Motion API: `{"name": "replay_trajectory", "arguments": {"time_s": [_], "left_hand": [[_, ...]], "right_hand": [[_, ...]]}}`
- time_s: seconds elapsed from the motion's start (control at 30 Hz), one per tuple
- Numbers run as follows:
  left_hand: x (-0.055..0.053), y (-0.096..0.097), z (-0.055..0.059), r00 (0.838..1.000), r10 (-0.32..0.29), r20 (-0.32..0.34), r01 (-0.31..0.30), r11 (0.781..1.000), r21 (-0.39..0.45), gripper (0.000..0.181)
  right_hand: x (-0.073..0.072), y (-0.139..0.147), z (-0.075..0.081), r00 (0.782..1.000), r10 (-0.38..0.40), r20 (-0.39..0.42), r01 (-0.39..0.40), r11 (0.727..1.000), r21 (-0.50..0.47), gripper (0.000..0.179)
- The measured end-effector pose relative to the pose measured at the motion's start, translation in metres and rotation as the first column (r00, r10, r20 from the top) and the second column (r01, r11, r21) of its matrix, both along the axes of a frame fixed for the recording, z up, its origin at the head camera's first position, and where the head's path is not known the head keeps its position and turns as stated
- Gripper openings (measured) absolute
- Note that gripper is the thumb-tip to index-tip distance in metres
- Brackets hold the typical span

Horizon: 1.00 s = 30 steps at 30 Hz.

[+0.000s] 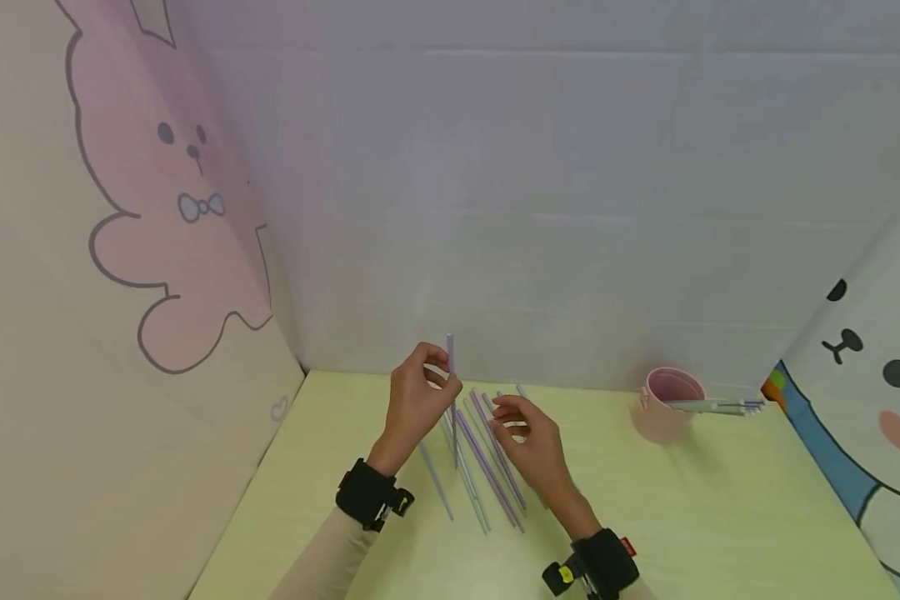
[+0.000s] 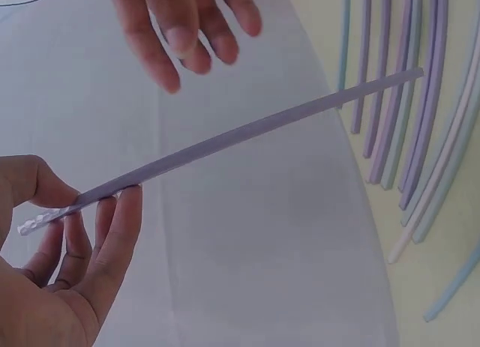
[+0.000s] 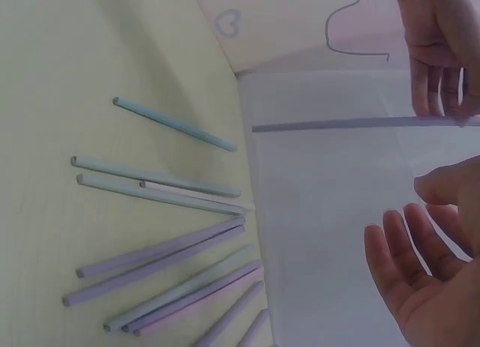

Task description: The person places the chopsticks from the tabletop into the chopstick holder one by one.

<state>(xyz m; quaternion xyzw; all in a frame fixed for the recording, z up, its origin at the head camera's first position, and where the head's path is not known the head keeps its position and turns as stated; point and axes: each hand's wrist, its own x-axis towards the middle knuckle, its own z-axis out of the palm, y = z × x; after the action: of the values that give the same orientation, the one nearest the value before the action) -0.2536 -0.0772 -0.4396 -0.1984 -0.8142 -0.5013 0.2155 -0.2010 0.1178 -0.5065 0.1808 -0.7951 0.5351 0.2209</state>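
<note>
My left hand [image 1: 422,393] pinches a slim purple pencil [image 2: 247,131] between thumb and fingers, near its silvery end. It stands nearly upright in the head view, above the table. My right hand [image 1: 528,437] hovers to the right with its fingers loosely bent and nothing in them; the right wrist view shows this hand [image 3: 431,279] apart from the held pencil. Below both hands, several more pencils in purple, mint, pink and blue lie spread out, among them a blue pencil [image 3: 174,124] and a purple pencil [image 3: 154,248].
A pink bucket [image 1: 667,425] stands at the back right of the pale yellow table [image 1: 720,508], with several pencils [image 1: 720,407] leaning out over its right rim. A grey-white backdrop [image 1: 570,208] rises behind the table, and printed cloth walls stand at the left and right.
</note>
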Motion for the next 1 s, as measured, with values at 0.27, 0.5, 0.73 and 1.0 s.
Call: {"name": "replay_trajectory", "arguments": {"time_s": [0.27, 0.5, 0.73, 1.0], "left_hand": [[0.002, 0.002, 0.006, 0.998, -0.062, 0.003, 0.061, 0.987, 0.148, 0.025], [0.012, 0.007, 0.013, 0.987, -0.146, 0.064, 0.123, 0.953, 0.278, 0.023], [0.005, 0.009, -0.003, 0.972, -0.224, 0.062, 0.194, 0.928, 0.318, 0.023], [0.008, 0.012, -0.008, 0.962, -0.267, 0.053, 0.238, 0.92, 0.311, 0.024]], "right_hand": [[0.006, -0.013, -0.007, 0.995, 0.065, 0.08, -0.062, 0.997, -0.05, 0.034], [0.008, -0.017, -0.003, 0.989, 0.062, 0.138, -0.054, 0.997, -0.057, 0.029], [0.008, -0.018, 0.001, 0.985, 0.061, 0.163, -0.052, 0.997, -0.059, 0.024], [0.006, -0.012, 0.011, 0.992, 0.03, 0.124, -0.035, 0.999, 0.037, 0.022]]}}
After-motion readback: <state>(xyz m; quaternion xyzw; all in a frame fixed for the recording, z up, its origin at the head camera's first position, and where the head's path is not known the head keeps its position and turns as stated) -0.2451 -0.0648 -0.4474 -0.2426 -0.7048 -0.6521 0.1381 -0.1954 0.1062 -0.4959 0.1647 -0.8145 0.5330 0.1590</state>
